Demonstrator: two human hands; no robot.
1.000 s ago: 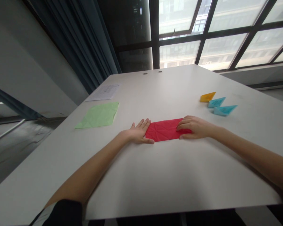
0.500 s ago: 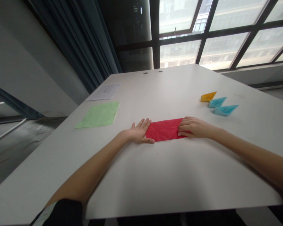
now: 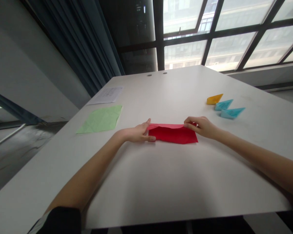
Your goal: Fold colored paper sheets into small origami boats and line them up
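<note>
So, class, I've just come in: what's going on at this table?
A person is handling a folded piece of red paper. The right hand pinches the upper layer near its right end, and a gap shows between the layers. The left hand is at the left end, thumb spread from the fingers. A green sheet lies flat to the left; one yellow folded paper shape and two blue ones sit to the right.

Office-type rm, judging by wht tbl, curtain & lg windows.
</note>
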